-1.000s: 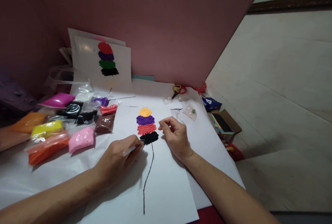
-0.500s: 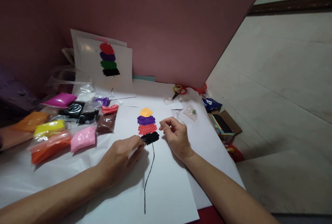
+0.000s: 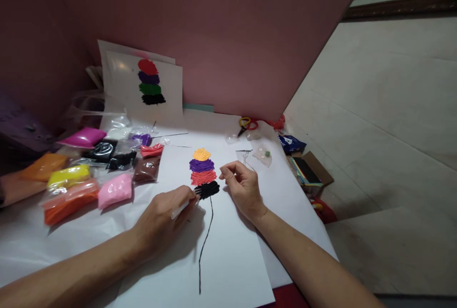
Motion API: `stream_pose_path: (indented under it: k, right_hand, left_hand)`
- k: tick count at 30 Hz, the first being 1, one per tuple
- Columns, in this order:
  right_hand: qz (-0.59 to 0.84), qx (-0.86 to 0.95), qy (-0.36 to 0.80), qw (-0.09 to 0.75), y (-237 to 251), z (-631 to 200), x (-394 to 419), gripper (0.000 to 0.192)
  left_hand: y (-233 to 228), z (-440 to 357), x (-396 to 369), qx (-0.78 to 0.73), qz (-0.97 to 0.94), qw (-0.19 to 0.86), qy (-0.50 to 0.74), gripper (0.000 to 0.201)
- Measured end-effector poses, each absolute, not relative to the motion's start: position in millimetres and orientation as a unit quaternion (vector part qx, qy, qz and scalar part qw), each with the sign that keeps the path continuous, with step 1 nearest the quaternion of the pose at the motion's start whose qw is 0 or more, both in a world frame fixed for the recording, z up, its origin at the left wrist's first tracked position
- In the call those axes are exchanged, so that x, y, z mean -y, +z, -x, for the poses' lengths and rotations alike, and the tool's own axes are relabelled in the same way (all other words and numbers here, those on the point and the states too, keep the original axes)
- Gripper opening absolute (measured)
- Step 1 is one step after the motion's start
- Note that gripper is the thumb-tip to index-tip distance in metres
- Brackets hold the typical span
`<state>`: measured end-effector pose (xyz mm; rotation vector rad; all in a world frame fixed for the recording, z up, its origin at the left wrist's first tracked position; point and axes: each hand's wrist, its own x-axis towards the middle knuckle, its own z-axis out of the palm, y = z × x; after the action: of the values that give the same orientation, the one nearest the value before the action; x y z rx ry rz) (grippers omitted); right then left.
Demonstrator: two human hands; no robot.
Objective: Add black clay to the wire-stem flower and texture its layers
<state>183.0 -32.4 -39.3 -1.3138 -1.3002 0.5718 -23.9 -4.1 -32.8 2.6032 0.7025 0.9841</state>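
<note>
My left hand [image 3: 169, 213] is closed around a white plastic fork [image 3: 180, 209], its tip at the left edge of a ridged black clay band [image 3: 208, 190]. Above that band lie a coral-red band [image 3: 203, 177], a purple band [image 3: 201, 165] and a yellow-orange piece [image 3: 202, 154], all on a white sheet [image 3: 235, 270]. From the black band a drawn dark line [image 3: 205, 241] runs down the paper. To the right of the bands, my right hand [image 3: 244, 188] has thumb and forefinger pinched together; I cannot make out anything between them.
Several bags of coloured clay, such as a pink bag [image 3: 114, 191], lie at left. A sheet with a similar banded picture [image 3: 150, 82] leans against the wall behind. Scissors [image 3: 245, 125] and a small clear bag [image 3: 262, 155] lie at right, near an open cardboard box [image 3: 316, 167].
The fork's handle has tilted slightly in my left hand, and more of it shows on the left. My right hand stays in place.
</note>
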Motion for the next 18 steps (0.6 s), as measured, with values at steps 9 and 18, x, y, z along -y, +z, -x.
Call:
stream_pose_path:
  k: [9,18]
  right_hand:
    - [0.559,0.555,0.242,0.567,-38.7,-182.8,33.2,0.019]
    - [0.560,0.554,0.243,0.566,-39.5,-183.1,32.9,0.020]
  left_hand:
    - [-31.1,24.0,3.7,-0.233,-0.901,0.151,0.332,0.017]
    - [-31.5,26.5,3.7,-0.217,-0.919,0.105,0.313,0.017]
